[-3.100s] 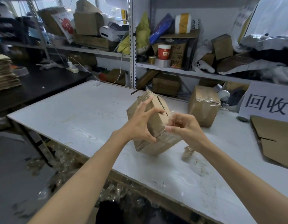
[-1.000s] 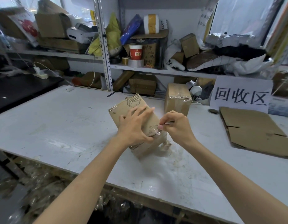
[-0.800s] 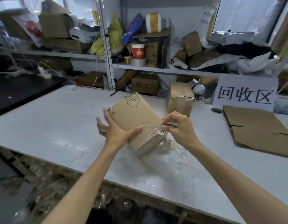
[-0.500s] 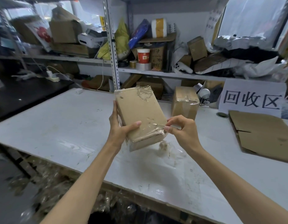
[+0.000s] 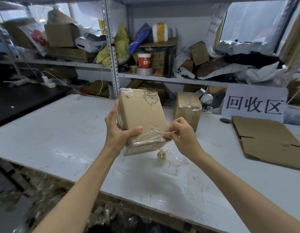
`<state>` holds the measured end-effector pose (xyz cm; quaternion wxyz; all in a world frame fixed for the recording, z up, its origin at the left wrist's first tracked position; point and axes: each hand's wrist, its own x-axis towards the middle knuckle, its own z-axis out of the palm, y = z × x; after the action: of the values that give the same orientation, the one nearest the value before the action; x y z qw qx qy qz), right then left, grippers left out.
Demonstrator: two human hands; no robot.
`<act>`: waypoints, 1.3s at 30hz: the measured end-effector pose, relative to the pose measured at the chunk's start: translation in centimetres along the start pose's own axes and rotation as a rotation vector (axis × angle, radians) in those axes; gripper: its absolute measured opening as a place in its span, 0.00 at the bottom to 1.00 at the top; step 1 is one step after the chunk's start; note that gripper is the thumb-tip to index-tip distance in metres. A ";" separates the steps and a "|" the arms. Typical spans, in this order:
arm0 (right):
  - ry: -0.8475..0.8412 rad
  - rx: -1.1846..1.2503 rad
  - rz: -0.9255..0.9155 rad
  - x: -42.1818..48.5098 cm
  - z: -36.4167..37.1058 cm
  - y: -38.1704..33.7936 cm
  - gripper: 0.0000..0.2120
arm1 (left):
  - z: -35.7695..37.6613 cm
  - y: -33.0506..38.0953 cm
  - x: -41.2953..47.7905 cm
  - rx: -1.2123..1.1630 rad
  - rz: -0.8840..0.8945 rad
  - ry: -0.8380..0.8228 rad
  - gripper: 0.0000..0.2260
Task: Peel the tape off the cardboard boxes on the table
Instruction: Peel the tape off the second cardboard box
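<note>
A brown cardboard box [image 5: 140, 113] with clear tape wrapped round its near end is held up above the white table [image 5: 61, 132]. My left hand [image 5: 118, 130] grips the box from its left side, thumb across the front face. My right hand [image 5: 181, 133] pinches the clear tape [image 5: 151, 137] at the box's lower right corner. The top face shows torn patches where the corrugation is bare. A second taped cardboard box [image 5: 188, 108] stands on the table behind my right hand.
A crumpled wad of peeled tape [image 5: 162, 154] lies on the table under the box. Flattened cardboard [image 5: 267, 140] lies at the right, below a white sign [image 5: 255, 102] with black characters. Cluttered metal shelves [image 5: 110, 47] stand behind the table. More tape scraps lie on the floor.
The box has been turned and lifted off the table. My left hand moved from its top to its left side. My right hand has kept its pinch on the tape.
</note>
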<state>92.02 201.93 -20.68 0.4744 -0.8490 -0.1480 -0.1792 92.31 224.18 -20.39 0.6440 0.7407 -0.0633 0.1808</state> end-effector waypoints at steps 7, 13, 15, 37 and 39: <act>-0.068 -0.087 -0.074 -0.5 0.1 0.0 0.16 | 0.3 0.0 0.8 -0.021 -0.023 0.081 0.51; -0.067 0.048 -0.057 -1.7 -1.3 0.3 0.12 | 0.2 -0.4 0.8 -0.071 -0.047 0.063 0.52; -0.032 0.115 -0.045 -1.8 -1.6 0.2 0.19 | 0.5 -0.5 0.7 -0.093 -0.060 0.077 0.50; 0.064 0.196 0.032 -0.4 -0.6 -0.5 0.10 | 2.5 -1.8 0.0 0.279 -0.260 -0.126 0.36; 0.001 0.180 -0.018 -0.3 0.0 -1.3 0.09 | 3.6 -0.6 0.5 0.256 -0.299 -0.151 0.39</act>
<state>91.25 202.58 -19.81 0.5474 -0.8015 -0.1709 -0.1697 93.62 220.82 -21.20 0.5577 0.8291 0.0229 0.0337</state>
